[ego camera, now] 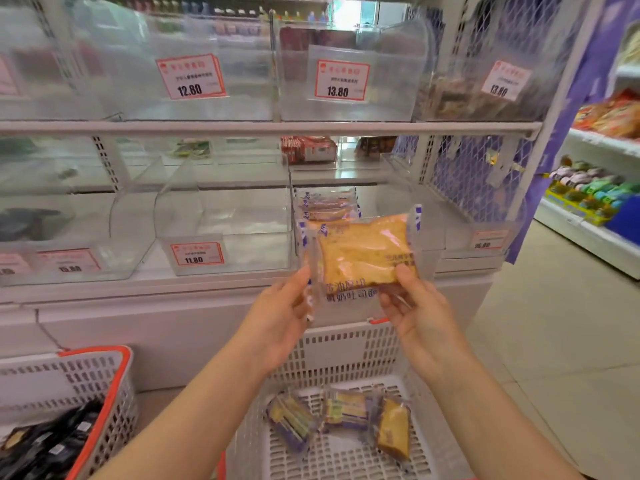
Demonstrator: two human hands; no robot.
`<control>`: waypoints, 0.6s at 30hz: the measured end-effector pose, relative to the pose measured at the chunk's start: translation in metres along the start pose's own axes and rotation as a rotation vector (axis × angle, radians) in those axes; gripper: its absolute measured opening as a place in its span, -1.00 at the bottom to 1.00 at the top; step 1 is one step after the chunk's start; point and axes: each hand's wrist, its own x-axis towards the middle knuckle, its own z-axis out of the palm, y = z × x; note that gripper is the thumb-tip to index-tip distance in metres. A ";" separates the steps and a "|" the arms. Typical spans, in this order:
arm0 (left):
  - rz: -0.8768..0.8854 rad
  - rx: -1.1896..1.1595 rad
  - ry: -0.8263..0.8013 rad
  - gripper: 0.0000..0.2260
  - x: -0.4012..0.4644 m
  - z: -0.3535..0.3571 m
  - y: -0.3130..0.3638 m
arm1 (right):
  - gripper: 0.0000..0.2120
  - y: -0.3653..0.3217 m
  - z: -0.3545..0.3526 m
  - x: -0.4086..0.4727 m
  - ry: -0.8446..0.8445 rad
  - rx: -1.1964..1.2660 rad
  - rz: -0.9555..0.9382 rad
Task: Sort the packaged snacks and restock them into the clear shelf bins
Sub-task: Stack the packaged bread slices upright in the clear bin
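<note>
Between both hands, at the lip of a lower shelf bin, a wrapped bread slice is held up.

Each grip pinches a lower corner of the bread packet (pixel 363 252): left hand (pixel 280 317) on the left seam, right hand (pixel 419 313) on the right. It is a golden toast slice in clear film with purple-striped ends and printed text. Just behind it the clear bin (pixel 408 216) already holds a small stack of matching packets (pixel 327 204), so restocking looks begun. Three more packets (pixel 341 417) lie in the white basket (pixel 346 351) below, and dark packets (pixel 48 445) wait in the orange-rimmed basket (pixel 117 382); neighbouring bins look mostly unfilled.
</note>
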 end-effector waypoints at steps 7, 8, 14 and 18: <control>0.227 0.128 -0.046 -0.84 0.017 -0.005 0.020 | -0.92 -0.015 -0.001 0.023 -0.012 -0.402 -0.202; 0.242 0.164 -0.027 -0.86 0.021 -0.006 0.025 | -0.88 -0.023 0.002 0.027 -0.025 -0.408 -0.228; 0.322 0.191 0.107 -0.65 0.046 -0.003 0.041 | -0.82 -0.041 0.012 0.052 -0.177 -0.577 -0.230; 0.274 0.150 0.066 -0.62 0.056 0.001 0.043 | -0.82 -0.044 0.015 0.075 -0.044 -0.663 -0.316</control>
